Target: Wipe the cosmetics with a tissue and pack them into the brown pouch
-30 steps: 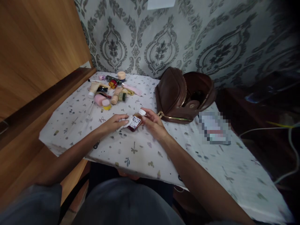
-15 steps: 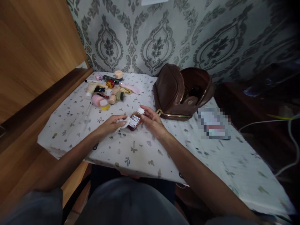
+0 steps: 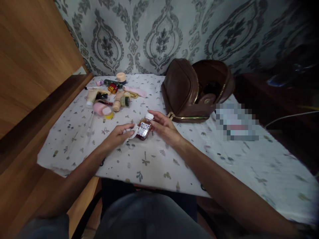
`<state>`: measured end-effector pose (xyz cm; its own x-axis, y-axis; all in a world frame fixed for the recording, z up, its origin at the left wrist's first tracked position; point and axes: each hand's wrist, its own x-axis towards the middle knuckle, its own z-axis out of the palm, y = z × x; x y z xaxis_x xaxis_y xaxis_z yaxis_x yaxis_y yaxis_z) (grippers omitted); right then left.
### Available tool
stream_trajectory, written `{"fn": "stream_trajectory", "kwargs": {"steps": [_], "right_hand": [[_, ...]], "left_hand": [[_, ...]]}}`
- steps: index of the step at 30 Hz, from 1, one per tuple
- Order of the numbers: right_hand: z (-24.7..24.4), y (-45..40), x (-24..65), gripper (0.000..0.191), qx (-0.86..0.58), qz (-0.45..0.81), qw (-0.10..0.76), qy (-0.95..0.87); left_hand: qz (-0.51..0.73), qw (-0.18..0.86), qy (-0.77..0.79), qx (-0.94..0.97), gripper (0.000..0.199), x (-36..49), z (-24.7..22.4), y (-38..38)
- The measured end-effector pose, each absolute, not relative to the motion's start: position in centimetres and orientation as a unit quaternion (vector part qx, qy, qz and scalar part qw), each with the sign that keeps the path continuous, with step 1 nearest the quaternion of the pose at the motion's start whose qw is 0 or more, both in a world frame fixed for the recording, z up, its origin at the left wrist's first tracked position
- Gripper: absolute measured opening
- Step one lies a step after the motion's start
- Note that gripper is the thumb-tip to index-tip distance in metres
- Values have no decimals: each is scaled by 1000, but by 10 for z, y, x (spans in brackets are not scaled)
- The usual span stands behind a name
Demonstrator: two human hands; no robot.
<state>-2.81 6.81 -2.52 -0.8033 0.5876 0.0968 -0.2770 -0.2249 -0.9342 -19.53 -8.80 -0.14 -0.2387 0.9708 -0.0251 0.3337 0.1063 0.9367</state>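
A small bottle (image 3: 144, 128) of reddish-brown liquid, with a white cap and a patterned label, is tilted above the cloth-covered table (image 3: 154, 166). My right hand (image 3: 165, 127) grips it near the cap, thumb on the near side and fingers behind. Pinched in my left hand (image 3: 122, 133) is a white wipe or tissue (image 3: 134, 131), which meets the bottle's lower left side. The fingertips under the wipe are partly hidden.
Several cosmetics, among them a pink bottle (image 3: 99, 109), a cream tube (image 3: 91, 97) and a peach-lidded jar (image 3: 121, 78), lie at the back left. A brown bag (image 3: 180, 93) stands unzipped at the back right. Right of it lies a blurred-out flat item (image 3: 236, 122).
The view has shifted slightly. My right hand still holds the bottle, now turned a little more upright, and my left hand keeps the wipe against its side.
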Motion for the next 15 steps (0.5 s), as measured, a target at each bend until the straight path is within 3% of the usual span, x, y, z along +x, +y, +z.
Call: {"fn": "stream_trajectory", "kwargs": {"steps": [15], "right_hand": [[-31,73,-29,47,-127,776,282,-550]], "left_hand": [[409,328,667,529,54,-194,1,-87]]}}
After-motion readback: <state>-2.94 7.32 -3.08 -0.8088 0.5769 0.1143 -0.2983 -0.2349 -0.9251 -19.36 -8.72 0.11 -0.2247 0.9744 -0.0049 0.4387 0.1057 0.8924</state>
